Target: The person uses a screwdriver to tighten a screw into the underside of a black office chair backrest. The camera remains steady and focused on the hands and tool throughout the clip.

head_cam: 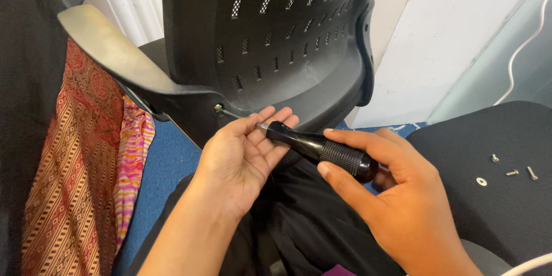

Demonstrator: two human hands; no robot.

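Above both hands the view is filled by the black chair back [276,34], its plastic shell perforated with rows of small slots, and a grey armrest [109,49] is seen jutting up and away beyond the left hand. Further out past the left hand, patterned fabric [86,178] in red, orange and pink is draped down, with blue floor [167,161] showing between it and the left forearm. Out past the right hand, a black cushion [500,190] is spread wide. Between the two hands a screwdriver [322,149] with a black handle is held nearly level: the right hand [397,201] is clamped on its knurled butt end, thumb below and fingers curled over the top, while the left hand [241,158] is laid open, palm up, fingers together, cradling the front of the handle where the metal shaft begins. The shaft is seen running from the left fingertips toward a small bolt [218,108] set in the chair frame just above the left hand; whether the tip is seated in it cannot be told. Well apart from the right hand, on the cushion, three loose screws [513,172] and a small washer [481,181] are laid close together.
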